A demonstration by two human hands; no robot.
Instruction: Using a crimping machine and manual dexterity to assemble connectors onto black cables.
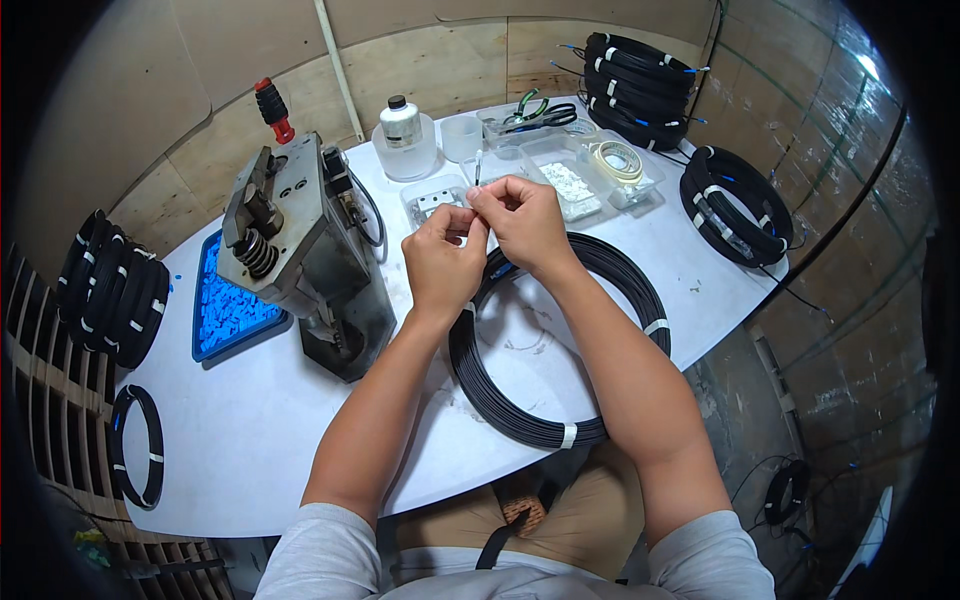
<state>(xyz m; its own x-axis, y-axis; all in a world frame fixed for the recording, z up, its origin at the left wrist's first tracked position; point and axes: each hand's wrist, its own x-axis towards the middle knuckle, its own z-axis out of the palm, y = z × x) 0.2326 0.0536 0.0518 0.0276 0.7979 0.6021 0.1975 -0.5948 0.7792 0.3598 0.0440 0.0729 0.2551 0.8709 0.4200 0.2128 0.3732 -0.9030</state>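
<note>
My right hand (525,215) pinches a thin black cable end with a white tip (478,158), which points up above the fingertips. Close against it, my left hand (446,262) is closed with thumb and fingertips together; whatever they grip is hidden. Below both hands lies a large coil of black cable (500,405), tied with white bands, with a blue piece near its upper left. Just beyond my fingers stands a clear tray (425,190) with small white parts, partly covered by my hands.
Left of my arms stands a metal press (300,230) with a red-and-black handle, beside a blue tray (237,342) of small blue pieces. At the back are a white bottle (401,125), pliers (525,112) and a tape roll (617,162). More cable coils (735,207) lie at both sides.
</note>
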